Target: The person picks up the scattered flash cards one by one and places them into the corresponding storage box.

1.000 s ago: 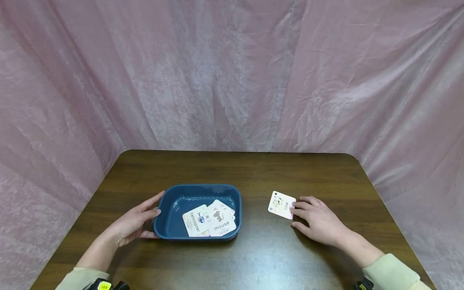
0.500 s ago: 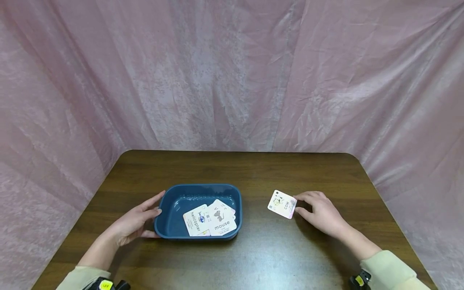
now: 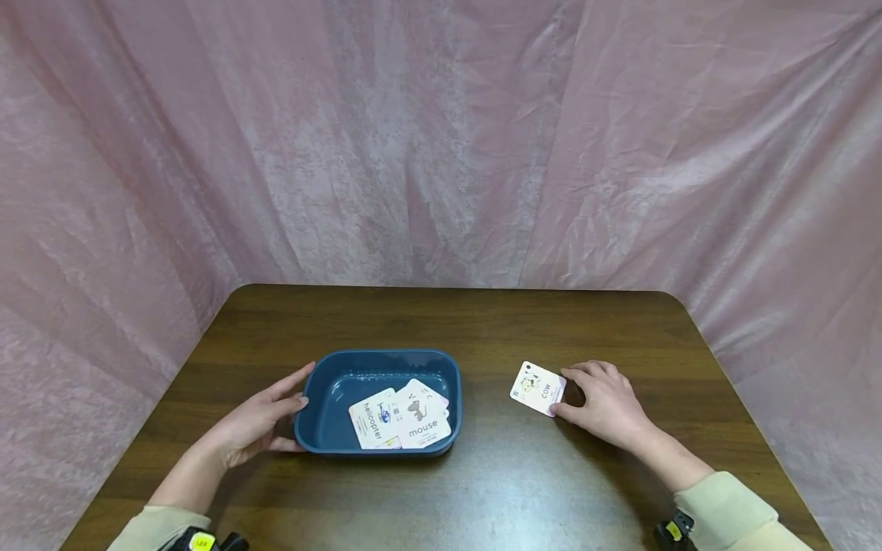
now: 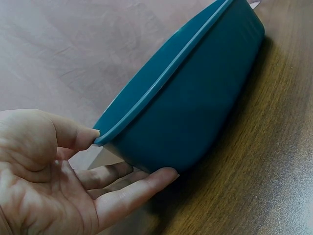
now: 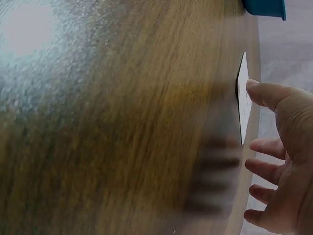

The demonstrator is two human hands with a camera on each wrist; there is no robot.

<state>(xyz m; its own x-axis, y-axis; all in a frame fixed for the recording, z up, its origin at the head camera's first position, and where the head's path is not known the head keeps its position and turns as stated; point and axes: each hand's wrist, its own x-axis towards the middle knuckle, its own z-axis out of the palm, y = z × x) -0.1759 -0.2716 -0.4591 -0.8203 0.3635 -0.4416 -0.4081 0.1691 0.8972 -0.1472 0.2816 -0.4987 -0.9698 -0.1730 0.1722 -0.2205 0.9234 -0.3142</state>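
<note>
A blue rectangular bin [image 3: 334, 409] stands on the table, left of the middle. Inside it lie overlapping word cards, among them a helicopter card [image 3: 368, 428] and a mouse card [image 3: 429, 430]. My left hand [image 3: 251, 428] rests against the bin's left end with fingers spread. In the left wrist view its thumb touches the rim, while extended fingers lie against the outer wall. To the right, a cow card [image 3: 534, 389] lies face up. My right hand [image 3: 609, 405] is at the card's right edge, thumb touching it near one corner. In the right wrist view, the loosely bent fingers are apart from the card.
The brown wooden table [image 3: 482, 329] has rounded far corners. Pink curtains [image 3: 413, 153] hang behind it and along both sides. Bare tabletop lies between the bin and the cow card. A dark wrist device [image 3: 671, 528] sits at the right sleeve.
My right hand's fingers have drawn back from the cow card's face to its right edge, and the thumb has come to that edge. The left hand and the bin have hardly moved.
</note>
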